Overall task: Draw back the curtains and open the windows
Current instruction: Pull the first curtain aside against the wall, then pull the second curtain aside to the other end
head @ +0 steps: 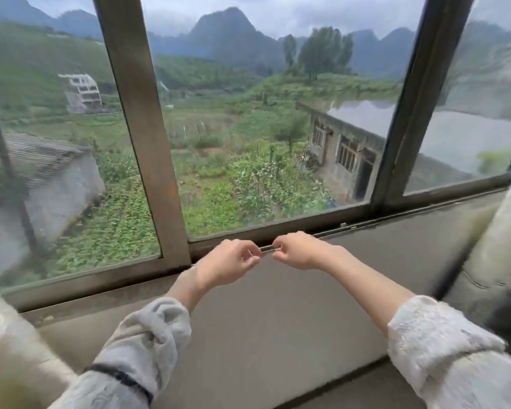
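- Three window panes are being shown: a left pane [56,143], a middle opening [263,128] and a right pane [469,113], divided by two upright frame bars [142,128].
- Two pale curtains are being cut off at the left edge [9,335] and the right edge [502,231].
- The grey sill [278,320] is being reached across by both arms.
- A thin metal strip [266,248] on the bottom window track [366,221] is being pinched by the curled left hand [227,262] and right hand [300,250]; fingertips are partly hidden.

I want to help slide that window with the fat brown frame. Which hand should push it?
Probably the left hand: it sits nearer the brown window frame. The right hand is farther off. Both are pinching a thin strip.
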The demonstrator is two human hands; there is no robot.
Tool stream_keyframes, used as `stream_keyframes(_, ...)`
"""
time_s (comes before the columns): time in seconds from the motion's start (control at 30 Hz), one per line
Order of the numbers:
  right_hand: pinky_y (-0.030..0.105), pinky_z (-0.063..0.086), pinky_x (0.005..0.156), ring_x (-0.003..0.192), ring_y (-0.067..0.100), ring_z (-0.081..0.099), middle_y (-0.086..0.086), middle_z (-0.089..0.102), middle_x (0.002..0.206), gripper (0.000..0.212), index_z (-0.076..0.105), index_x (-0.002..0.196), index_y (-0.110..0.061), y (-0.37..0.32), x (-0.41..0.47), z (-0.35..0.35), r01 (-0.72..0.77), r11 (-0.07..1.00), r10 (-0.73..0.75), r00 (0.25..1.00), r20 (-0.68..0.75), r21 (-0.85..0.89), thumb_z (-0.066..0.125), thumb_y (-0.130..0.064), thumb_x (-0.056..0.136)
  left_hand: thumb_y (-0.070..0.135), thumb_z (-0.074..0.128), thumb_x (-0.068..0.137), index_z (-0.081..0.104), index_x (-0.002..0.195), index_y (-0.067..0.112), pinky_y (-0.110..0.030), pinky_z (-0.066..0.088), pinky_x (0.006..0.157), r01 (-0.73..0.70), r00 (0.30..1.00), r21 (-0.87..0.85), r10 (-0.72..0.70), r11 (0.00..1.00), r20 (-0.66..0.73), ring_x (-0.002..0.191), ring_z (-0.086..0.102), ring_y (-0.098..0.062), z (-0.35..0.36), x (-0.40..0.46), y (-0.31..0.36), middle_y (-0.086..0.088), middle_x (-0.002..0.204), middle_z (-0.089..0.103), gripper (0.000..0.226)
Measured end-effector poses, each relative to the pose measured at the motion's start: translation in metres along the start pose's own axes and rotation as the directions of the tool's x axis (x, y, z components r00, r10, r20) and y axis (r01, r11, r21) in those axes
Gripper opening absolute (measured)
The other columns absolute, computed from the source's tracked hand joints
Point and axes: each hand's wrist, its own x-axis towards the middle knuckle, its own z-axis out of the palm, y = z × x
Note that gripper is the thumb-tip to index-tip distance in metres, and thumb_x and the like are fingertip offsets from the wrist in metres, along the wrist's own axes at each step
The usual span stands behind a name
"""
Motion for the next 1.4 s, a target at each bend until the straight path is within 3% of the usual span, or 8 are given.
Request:
stream_keyframes(0.23, 0.035, 0.039, 0.101, 0.123, 0.027, 0.050, 0.009, 0.057, 0.132, 0.041, 0.050, 0.130, -0.014, 0.198, -0.050, -0.038, -0.243, 0.969, 0.245, 0.968, -0.046, 0.033, 0.044, -0.033, 0.095, 0.030, 0.051, 0.090, 0.063, 0.106, 0.025, -0.024, 0.045, 0.080, -0.226, 0.973, -0.038, 0.228, 0.973, 0.047, 0.089, 0.062, -0.017, 0.069, 0.139, 0.130, -0.002, 0.104, 0.068, 0.022)
stream_keyframes(0.43, 0.034, 0.035, 0.105, 0.128, 0.027, 0.045, 0.011, 0.051, 0.138, 0.045, 0.041, 0.137, -0.011, 0.335, -0.098, -0.076, -0.446, 0.888, 0.459, 0.872, -0.168, 0.111, 0.043, -0.031, 0.096, 0.029, 0.050, 0.090, 0.061, 0.111, 0.023, -0.020, 0.042, 0.076, -0.411, 0.908, -0.084, 0.416, 0.908, 0.049, 0.082, 0.057, -0.010, 0.125, 0.228, 0.236, 0.001, 0.105, 0.068, 0.024)
stream_keyframes(0.7, 0.043, 0.038, 0.103, 0.128, 0.032, 0.044, 0.014, 0.047, 0.140, 0.050, 0.033, 0.140, -0.014, 0.499, -0.158, -0.117, -0.630, 0.702, 0.707, 0.560, -0.431, 0.333, 0.043, -0.032, 0.094, 0.021, 0.054, 0.089, 0.047, 0.127, 0.018, -0.033, 0.043, 0.097, -0.593, 0.800, -0.205, 0.599, 0.779, -0.037, 0.105, 0.057, -0.019, 0.200, 0.348, 0.376, -0.004, 0.124, 0.053, 0.039)
stream_keyframes(0.93, 0.041, 0.032, 0.108, 0.136, 0.031, 0.033, 0.014, 0.031, 0.149, 0.078, 0.015, 0.146, -0.016, 0.651, -0.164, -0.149, -0.489, 0.548, 0.837, 0.316, -0.448, 0.679, 0.056, -0.045, 0.086, 0.026, 0.059, 0.086, 0.015, 0.144, 0.015, -0.029, 0.013, 0.116, -0.687, 0.725, -0.329, 0.640, 0.648, -0.253, 0.142, 0.015, -0.016, 0.266, 0.462, 0.495, -0.008, 0.151, 0.022, 0.073)
stream_keyframes(1.03, 0.041, 0.026, 0.113, 0.141, 0.026, 0.023, 0.008, 0.020, 0.155, 0.088, 0.007, 0.148, -0.020, 0.720, -0.157, -0.174, -0.327, 0.474, 0.868, 0.331, -0.371, 0.817, 0.058, -0.052, 0.083, 0.031, 0.064, 0.081, 0.008, 0.145, 0.014, -0.033, 0.009, 0.118, -0.695, 0.718, -0.414, 0.596, 0.588, -0.360, 0.144, 0.005, -0.017, 0.279, 0.512, 0.553, -0.008, 0.155, 0.012, 0.087)
stream_keyframes(1.17, 0.036, 0.025, 0.110, 0.142, 0.022, 0.022, 0.004, 0.017, 0.157, 0.097, 0.004, 0.148, -0.024, 0.797, -0.150, -0.192, -0.254, 0.448, 0.857, 0.396, -0.331, 0.857, 0.060, -0.059, 0.077, 0.035, 0.075, 0.069, 0.015, 0.143, 0.009, -0.049, 0.025, 0.113, -0.716, 0.693, -0.524, 0.559, 0.460, -0.455, 0.140, 0.019, -0.027, 0.284, 0.576, 0.637, -0.014, 0.148, 0.023, 0.098)
stream_keyframes(1.27, 0.034, 0.023, 0.111, 0.143, 0.020, 0.018, 0.001, 0.015, 0.158, 0.099, 0.003, 0.148, -0.025, 0.856, -0.154, -0.202, -0.247, 0.455, 0.845, 0.425, -0.326, 0.856, 0.063, -0.057, 0.076, 0.034, 0.076, 0.067, 0.020, 0.142, 0.012, -0.052, 0.032, 0.106, -0.707, 0.707, -0.510, 0.512, 0.490, -0.488, 0.133, 0.031, -0.034, 0.305, 0.617, 0.696, -0.021, 0.141, 0.034, 0.096)
stream_keyframes(1.4, 0.029, 0.020, 0.110, 0.144, 0.016, 0.016, 0.000, 0.013, 0.158, 0.102, 0.004, 0.149, -0.023, 0.946, -0.171, -0.222, -0.245, 0.505, 0.831, 0.397, -0.389, 0.827, 0.068, -0.052, 0.075, 0.034, 0.065, 0.079, 0.015, 0.144, 0.018, -0.048, 0.026, 0.112, -0.733, 0.680, -0.459, 0.526, 0.501, -0.511, 0.140, 0.020, -0.027, 0.342, 0.675, 0.765, -0.013, 0.147, 0.029, 0.083)
